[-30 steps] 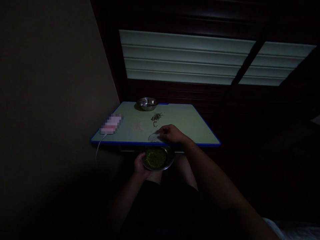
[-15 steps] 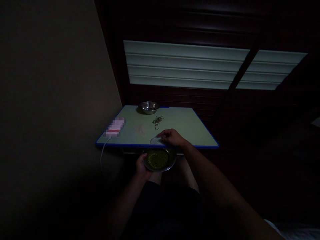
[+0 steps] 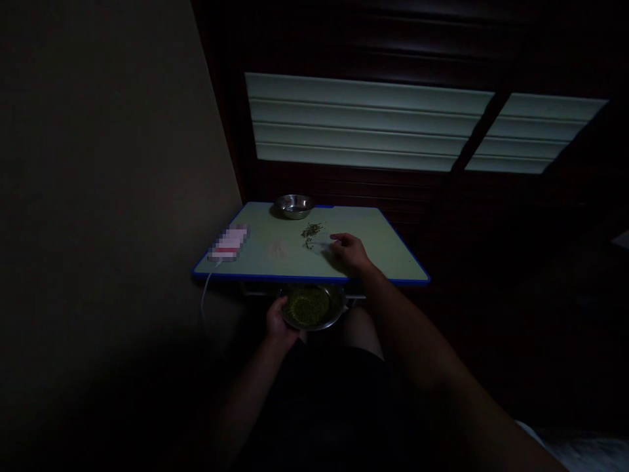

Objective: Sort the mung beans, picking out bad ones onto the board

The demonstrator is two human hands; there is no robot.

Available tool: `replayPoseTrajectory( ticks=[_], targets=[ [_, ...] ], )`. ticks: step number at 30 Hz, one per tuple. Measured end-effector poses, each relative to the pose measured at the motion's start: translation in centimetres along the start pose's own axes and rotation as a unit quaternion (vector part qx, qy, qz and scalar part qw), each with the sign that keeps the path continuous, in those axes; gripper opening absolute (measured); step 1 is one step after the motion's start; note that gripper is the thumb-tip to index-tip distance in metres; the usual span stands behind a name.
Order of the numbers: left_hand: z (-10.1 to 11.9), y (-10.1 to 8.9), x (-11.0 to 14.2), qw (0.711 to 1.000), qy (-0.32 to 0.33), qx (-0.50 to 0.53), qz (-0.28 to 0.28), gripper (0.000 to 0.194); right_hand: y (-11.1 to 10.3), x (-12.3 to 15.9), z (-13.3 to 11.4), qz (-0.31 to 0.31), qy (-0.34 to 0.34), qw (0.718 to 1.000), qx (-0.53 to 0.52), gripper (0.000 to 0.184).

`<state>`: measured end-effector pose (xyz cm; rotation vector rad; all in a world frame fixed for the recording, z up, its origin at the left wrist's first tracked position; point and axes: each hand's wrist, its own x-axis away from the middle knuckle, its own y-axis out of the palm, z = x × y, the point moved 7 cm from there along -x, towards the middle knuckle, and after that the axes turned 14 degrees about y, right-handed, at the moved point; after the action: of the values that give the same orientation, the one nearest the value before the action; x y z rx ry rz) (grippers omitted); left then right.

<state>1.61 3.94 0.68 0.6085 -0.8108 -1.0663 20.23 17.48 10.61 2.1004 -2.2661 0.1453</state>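
Observation:
My left hand (image 3: 280, 322) grips the rim of a metal bowl (image 3: 339, 313) just below the table's front edge. Small green beans (image 3: 308, 306), which look like mung beans, lie inside it. Over the tabletop, my right hand (image 3: 350, 250) is closed on a thin, clear, rounded piece (image 3: 322, 245) that looks like plastic; its outline is faint in the dim light. That piece is close to a small scatter of dark beans (image 3: 311, 231) on the table.
On the pale table (image 3: 383, 259) with blue edging, a second metal bowl (image 3: 293, 207) stands at the back. A blurred-out phone (image 3: 230, 242) with a white cable (image 3: 204, 298) lies at left. A wall (image 3: 122, 164) rises on the left, and slatted panels (image 3: 363, 121) stand behind.
My right hand has moved forward from the table's front edge toward the scattered beans, carrying the clear piece. My left hand still holds the bowl of beans in much the same place.

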Motion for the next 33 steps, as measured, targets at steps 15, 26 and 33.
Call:
replayPoseTrajectory(
  ticks=[15,26,33],
  targets=[
    [-0.3,0.8,0.4,1.000,-0.011,-0.018,0.003,0.023,0.1,-2.4,-1.2,0.084,-0.114,0.979,0.148,0.013],
    [0.0,-0.1,0.6,0.999,0.000,-0.027,0.017,0.022,1.1,-2.8,-0.8,0.026,-0.124,0.978,0.168,0.015],
    [-0.4,0.0,0.6,0.999,-0.011,-0.032,0.005,0.023,0.9,-2.6,-0.7,0.034,-0.107,0.982,0.152,0.015]
  ],
)
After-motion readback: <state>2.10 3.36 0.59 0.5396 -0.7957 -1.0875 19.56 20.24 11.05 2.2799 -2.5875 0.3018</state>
